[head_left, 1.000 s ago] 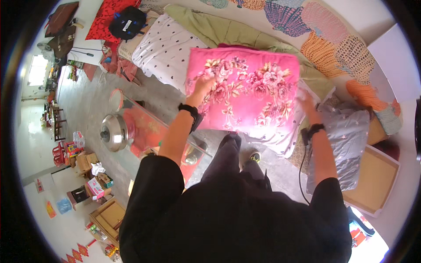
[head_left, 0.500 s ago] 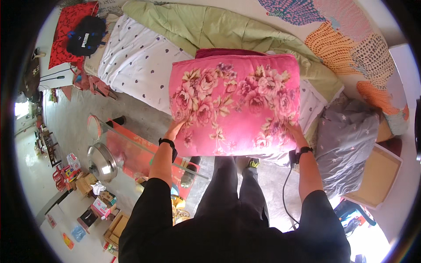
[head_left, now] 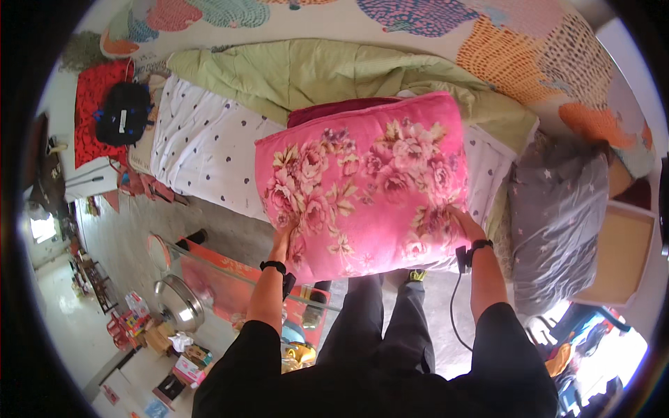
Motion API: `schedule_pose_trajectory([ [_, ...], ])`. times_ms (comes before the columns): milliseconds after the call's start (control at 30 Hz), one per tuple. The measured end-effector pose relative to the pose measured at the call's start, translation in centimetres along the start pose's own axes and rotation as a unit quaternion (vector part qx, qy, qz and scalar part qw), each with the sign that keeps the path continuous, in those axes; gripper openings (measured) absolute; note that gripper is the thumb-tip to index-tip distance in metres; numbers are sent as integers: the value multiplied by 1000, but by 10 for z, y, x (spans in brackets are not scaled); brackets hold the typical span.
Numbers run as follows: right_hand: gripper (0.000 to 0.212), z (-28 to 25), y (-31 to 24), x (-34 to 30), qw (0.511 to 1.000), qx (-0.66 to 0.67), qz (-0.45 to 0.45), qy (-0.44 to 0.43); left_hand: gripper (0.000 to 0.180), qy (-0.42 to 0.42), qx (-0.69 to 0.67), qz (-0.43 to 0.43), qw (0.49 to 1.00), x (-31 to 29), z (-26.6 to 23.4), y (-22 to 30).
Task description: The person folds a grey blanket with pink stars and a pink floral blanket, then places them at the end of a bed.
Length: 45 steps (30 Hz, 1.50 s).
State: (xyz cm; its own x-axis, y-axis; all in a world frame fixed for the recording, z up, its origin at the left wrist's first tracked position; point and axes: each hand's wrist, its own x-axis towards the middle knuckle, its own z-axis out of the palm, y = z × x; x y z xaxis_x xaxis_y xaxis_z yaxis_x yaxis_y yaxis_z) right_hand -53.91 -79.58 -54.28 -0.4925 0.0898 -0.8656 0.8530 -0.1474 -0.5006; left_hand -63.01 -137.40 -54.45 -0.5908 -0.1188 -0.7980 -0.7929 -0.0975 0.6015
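Observation:
A pink pillow [head_left: 362,188] printed with roses and leaves is held up in front of me, between my body and the bed. My left hand [head_left: 286,233] grips its lower left edge. On the opposite side, my right hand [head_left: 465,224] holds the lower right edge. Most of the fingers of both hands are hidden against the fabric. The pillow is tilted, its left side lower than its right. Behind its top edge a dark red cloth [head_left: 334,108] shows; I cannot tell whether the two are joined.
Beyond the pillow lies a bed with a white heart-patterned sheet [head_left: 202,146] and a bunched green quilt [head_left: 348,66]. A grey star-print bundle [head_left: 557,216] is at its right end. At left, a glass-topped table [head_left: 230,275] stands near a metal pot [head_left: 179,303]. A cable [head_left: 453,313] hangs by my right wrist.
The pillow has come a little nearer to me and tipped, its left side sinking. Both hands keep hold of it. The whole view has turned slightly.

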Motion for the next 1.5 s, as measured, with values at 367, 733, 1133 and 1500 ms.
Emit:
schedule_pose_trajectory([
  [367, 62, 17, -72, -250, 947, 210, -192, -148, 41, 12, 26, -42, 999, -315, 84, 144],
  [733, 74, -117, 10, -540, 922, 216, -318, 49, 38, -179, 110, 129, 969, -487, 221, 159],
  [1133, 50, -383, 186, -578, 765, 433, -382, 285, 38, -483, 235, 319, 781, -546, 695, 152],
  [1500, 85, -456, 253, -409, 823, -128, -61, 550, 63, -134, 601, 504, 606, -425, 823, -47],
])
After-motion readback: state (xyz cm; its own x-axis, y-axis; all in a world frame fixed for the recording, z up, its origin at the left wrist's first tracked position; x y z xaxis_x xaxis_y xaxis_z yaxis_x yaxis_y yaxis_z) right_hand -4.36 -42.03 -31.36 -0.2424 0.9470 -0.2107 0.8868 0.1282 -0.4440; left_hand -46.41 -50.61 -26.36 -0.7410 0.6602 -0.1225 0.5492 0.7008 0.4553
